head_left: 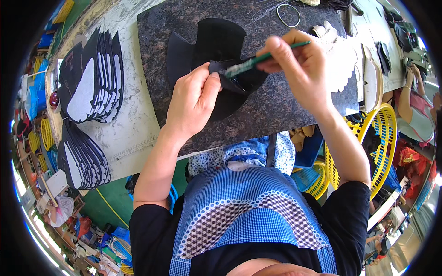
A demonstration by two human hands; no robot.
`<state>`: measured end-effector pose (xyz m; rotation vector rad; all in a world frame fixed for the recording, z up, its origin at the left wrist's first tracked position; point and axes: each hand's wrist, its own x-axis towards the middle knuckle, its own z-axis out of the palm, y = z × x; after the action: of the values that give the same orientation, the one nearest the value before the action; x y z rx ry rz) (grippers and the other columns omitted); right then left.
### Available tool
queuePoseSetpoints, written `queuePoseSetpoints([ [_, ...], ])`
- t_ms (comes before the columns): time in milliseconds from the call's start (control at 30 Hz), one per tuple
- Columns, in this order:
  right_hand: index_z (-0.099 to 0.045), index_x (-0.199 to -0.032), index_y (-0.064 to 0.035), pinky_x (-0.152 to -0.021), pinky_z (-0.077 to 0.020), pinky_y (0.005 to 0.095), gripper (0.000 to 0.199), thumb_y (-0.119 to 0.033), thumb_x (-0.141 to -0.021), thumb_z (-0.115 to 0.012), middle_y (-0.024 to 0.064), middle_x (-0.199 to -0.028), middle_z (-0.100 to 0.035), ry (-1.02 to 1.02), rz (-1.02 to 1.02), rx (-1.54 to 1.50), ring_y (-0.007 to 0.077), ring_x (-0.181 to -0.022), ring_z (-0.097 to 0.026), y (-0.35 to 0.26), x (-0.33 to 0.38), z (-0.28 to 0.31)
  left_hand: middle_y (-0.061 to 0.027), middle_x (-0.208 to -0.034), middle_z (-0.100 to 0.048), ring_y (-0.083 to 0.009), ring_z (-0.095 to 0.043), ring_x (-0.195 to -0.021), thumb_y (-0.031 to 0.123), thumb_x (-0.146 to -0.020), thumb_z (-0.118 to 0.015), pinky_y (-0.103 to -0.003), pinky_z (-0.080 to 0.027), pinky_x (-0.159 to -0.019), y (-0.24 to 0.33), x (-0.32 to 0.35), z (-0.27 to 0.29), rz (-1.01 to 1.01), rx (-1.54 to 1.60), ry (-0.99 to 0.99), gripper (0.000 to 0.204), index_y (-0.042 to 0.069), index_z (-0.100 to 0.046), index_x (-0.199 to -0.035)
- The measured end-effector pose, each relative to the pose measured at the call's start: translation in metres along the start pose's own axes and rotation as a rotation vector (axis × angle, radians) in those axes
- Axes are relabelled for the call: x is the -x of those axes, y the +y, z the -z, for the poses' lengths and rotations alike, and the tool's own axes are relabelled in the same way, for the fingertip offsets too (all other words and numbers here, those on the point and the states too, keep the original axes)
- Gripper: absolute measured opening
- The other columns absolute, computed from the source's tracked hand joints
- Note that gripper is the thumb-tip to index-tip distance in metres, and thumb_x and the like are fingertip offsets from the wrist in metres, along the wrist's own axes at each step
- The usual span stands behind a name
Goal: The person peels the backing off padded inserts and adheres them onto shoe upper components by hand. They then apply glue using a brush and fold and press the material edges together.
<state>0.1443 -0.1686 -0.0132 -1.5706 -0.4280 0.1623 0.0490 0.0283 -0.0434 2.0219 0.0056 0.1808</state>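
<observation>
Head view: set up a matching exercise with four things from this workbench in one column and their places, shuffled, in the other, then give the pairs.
1. green-handled brush
2. black piece
3. fanned stacks of cut pieces
4. yellow basket

A. on the dark stone slab, under the left hand
B. beside the bench, on the person's right
C. in the right hand
D. on the pale bench top, left of the slab

Pairs: 1-C, 2-A, 3-D, 4-B
</observation>
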Motion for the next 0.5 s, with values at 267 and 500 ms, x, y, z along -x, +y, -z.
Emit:
queuePoseSetpoints([
  [267, -0.059, -0.08, 0.0023, -0.056, -0.0564, 0.022, 0.039, -0.033, -0.094, -0.066, 0.0066, -0.067, -0.064, -0.052, -0.073, 0.14, 0.0109, -0.064, -0.068, -0.005, 0.006, -0.003, -0.006, -0.065, -0.057, -0.005, -0.053, -0.063, 0.012, -0.097, -0.051, -0.026, -0.045, -0.057, -0.002, -0.001, 0.002, 0.191, 0.264, -0.02, 0.02, -0.004, -0.056, -0.087],
  [500, -0.06, -0.081, 0.001, -0.051, -0.0494, 0.0209, 0.034, -0.03, -0.093, -0.067, 0.0049, -0.064, -0.064, -0.055, 0.01, 0.249, 0.0086, -0.058, -0.064, 0.006, 0.007, 0.014, -0.0103, -0.067, -0.061, -0.0121, -0.06, -0.062, 0.012, -0.098, -0.053, -0.032, -0.048, -0.058, -0.005, -0.006, -0.003, 0.126, 0.204, -0.018, 0.018, -0.003, -0.052, -0.088],
])
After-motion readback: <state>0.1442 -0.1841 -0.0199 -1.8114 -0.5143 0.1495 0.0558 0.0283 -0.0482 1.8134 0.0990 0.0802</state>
